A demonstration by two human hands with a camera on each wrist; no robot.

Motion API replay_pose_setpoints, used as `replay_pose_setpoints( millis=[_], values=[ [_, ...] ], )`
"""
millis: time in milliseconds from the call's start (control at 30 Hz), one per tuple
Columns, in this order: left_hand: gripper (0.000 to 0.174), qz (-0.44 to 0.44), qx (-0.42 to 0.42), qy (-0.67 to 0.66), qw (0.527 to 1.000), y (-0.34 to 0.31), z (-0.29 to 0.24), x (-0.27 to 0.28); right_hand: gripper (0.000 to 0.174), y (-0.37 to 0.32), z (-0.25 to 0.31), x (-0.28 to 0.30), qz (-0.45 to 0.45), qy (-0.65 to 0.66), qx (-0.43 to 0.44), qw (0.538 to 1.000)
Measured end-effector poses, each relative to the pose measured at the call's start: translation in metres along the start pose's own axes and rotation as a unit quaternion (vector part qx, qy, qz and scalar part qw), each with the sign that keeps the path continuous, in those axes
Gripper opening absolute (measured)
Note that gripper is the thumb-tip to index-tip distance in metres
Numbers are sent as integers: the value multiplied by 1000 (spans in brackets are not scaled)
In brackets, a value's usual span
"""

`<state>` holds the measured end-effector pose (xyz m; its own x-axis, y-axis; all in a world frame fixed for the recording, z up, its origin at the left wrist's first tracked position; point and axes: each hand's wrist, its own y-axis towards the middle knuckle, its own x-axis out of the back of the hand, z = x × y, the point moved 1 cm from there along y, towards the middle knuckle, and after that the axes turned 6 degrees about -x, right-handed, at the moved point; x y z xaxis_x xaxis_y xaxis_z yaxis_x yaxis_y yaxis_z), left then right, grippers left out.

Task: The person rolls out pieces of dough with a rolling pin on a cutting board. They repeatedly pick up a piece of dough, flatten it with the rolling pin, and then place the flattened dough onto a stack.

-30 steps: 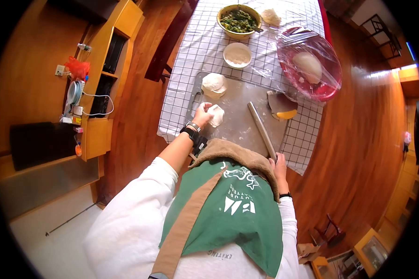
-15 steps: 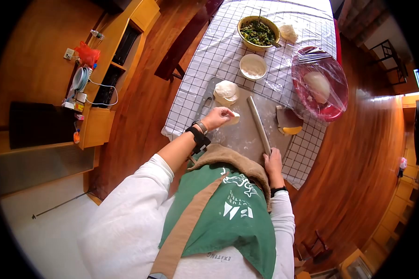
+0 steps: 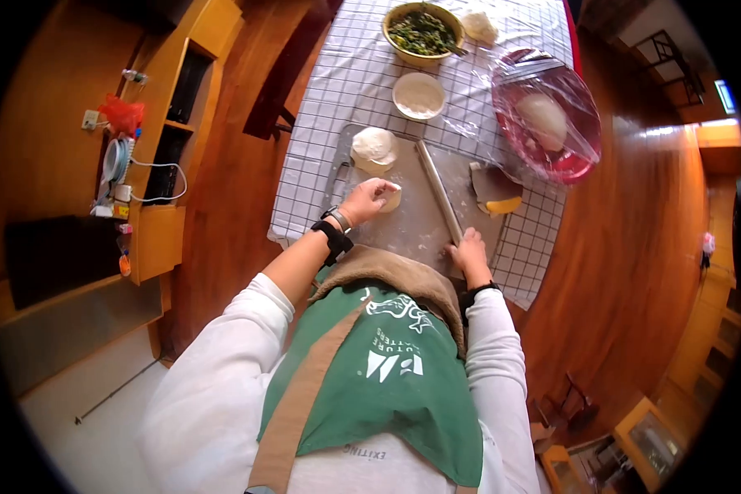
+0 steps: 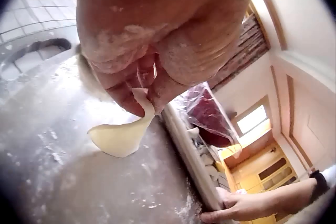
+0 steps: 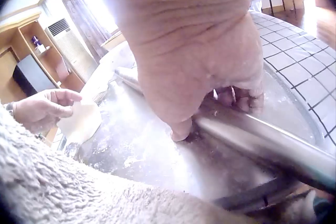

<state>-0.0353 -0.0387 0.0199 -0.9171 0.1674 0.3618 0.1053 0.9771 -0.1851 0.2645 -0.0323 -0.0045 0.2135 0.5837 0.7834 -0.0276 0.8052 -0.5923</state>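
Note:
In the left wrist view, the left hand (image 4: 157, 40) pinches the edge of a thin, round piece of dough (image 4: 118, 136) between thumb and fingers, its lower part bent near the board (image 4: 58, 182). The right wrist view shows that dough (image 5: 81, 121) hanging as a flat disc from the left hand (image 5: 44, 109). The right hand (image 5: 199, 61) has its thumb and fingers around the near part of a metal rolling pin (image 5: 262, 140). In the head view the pin (image 3: 439, 188) lies slantwise over the board, right of the dough (image 3: 393, 199).
A stack of dough rounds (image 3: 374, 149) sits at the board's back left. Behind are a flour bowl (image 3: 418, 96) and a bowl of green filling (image 3: 423, 33). A red basin (image 3: 586, 123) under plastic film stands right, near a dark scraper with a yellow edge (image 3: 500, 205).
The left hand first held the dough at the left, then lifted and turned it over the board. The right hand has moved along the pin, and the pin has shifted away from the body.

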Motion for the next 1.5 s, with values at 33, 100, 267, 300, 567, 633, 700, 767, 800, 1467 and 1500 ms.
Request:
replay_pose_setpoints(
  millis=[33,100,267,300,567,633,700,767,800,1467,1500],
  values=[
    [31,10,-2,-3,1000,6,-5,-3,61,-1,0,1,0,2,-11,1000],
    [32,7,-35,-27,999,21,-16,-5,58,-4,3,2,-9,7,-8,1000],
    [35,-4,-68,-64,996,68,-27,-7,57,-6,1,-4,-37,54,-44,997],
    [35,-46,-79,29,995,77,-16,-7,56,-7,0,-4,-43,70,-49,995],
    [26,-97,-88,268,954,98,-8,-7,52,-8,-1,-6,-50,99,-48,993],
    [23,-82,-55,406,908,95,-17,-7,52,-7,0,-4,-52,103,-49,992],
    [28,-50,-99,454,884,91,-13,-12,52,-7,1,-3,-44,100,-52,993],
    [51,58,-138,548,823,84,-2,-24,52,-8,3,1,-36,99,-58,993],
    [51,59,-138,550,822,78,2,-31,52,-8,4,2,-29,97,-63,993],
    [69,-38,-175,450,875,93,-27,-78,52,-8,-4,-4,-26,90,-38,995],
    [64,-76,-217,432,872,96,-41,-79,52,-8,-4,-4,-20,82,-25,996]
  ],
)
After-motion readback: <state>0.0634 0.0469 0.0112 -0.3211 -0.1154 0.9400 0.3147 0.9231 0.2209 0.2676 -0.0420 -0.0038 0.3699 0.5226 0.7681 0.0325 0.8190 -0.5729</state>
